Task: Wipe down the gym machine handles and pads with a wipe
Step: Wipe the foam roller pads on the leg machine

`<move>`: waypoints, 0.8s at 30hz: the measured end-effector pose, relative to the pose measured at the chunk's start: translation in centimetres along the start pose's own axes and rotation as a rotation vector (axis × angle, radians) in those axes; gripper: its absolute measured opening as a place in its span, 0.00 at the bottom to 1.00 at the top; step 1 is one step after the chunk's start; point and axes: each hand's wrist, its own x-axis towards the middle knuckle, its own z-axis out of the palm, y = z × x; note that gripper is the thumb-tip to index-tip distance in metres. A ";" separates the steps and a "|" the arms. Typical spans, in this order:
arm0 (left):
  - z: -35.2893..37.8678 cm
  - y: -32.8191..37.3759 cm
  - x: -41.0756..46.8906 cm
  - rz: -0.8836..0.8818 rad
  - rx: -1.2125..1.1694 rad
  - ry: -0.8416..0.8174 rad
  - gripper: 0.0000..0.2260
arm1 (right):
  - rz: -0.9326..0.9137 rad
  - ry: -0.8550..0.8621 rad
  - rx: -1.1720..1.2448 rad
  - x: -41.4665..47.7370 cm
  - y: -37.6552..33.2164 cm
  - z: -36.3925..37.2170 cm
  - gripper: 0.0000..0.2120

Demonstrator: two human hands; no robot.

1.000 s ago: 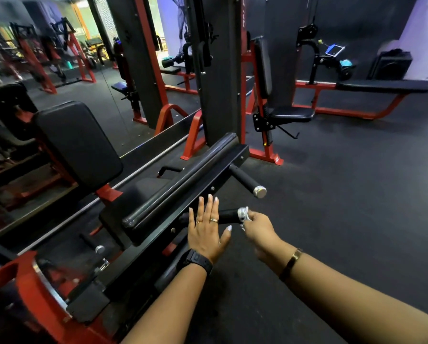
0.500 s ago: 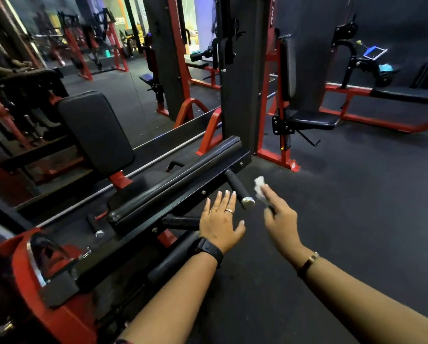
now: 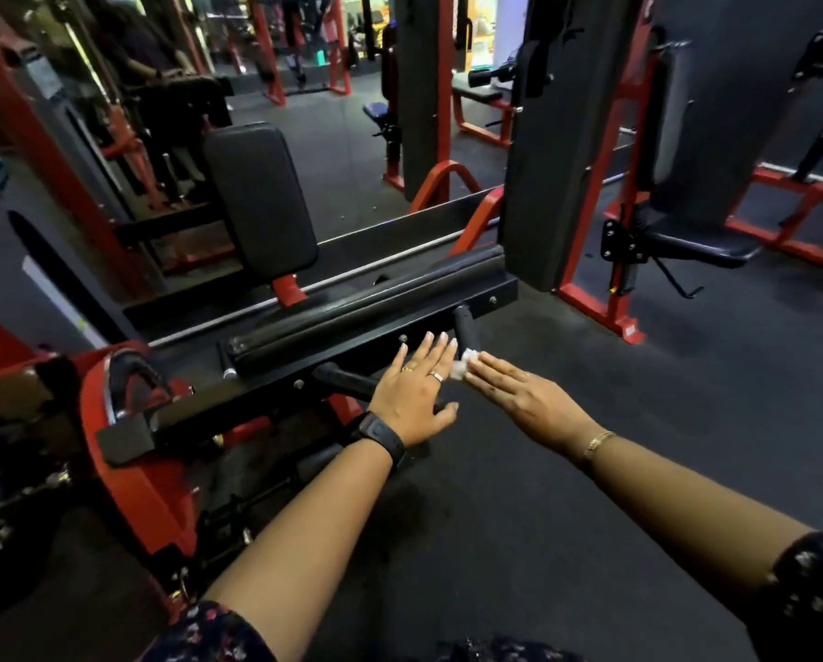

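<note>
A small white wipe (image 3: 463, 364) sits at the fingertips of my right hand (image 3: 524, 398), which holds it against the outer end of the far black handle (image 3: 464, 327). My left hand (image 3: 414, 391) hovers flat with straight fingers over the near black handle (image 3: 342, 380), hiding its outer end, and holds nothing. Both handles stick out from the black bar under the long black roller pad (image 3: 366, 303). Behind it stands an upright black back pad (image 3: 261, 198).
The machine's red frame (image 3: 127, 470) lies low at my left. A tall dark weight-stack column (image 3: 557, 160) rises just behind the far handle. Another red machine with a black seat (image 3: 696, 241) stands at the right. Dark rubber floor (image 3: 591, 494) spreads right and near.
My right hand carried the wipe from the near handle's end across to the far handle's end. My left hand stayed flat over the near handle. The view shifted right.
</note>
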 end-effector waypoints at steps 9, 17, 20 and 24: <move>-0.4 1.4 1.3 -0.158 -0.070 -0.044 0.40 | -0.255 -0.028 -0.095 1.4 1.1 1.5 0.22; -0.6 1.7 1.3 -0.223 -0.039 -0.085 0.42 | 0.018 0.038 0.167 3.1 0.4 0.8 0.29; -0.7 1.8 1.3 -0.217 -0.022 -0.070 0.43 | -0.208 0.038 0.052 3.1 0.5 0.9 0.21; -0.7 1.9 1.2 -0.225 -0.053 -0.040 0.43 | -0.284 0.076 0.011 1.2 2.5 0.3 0.23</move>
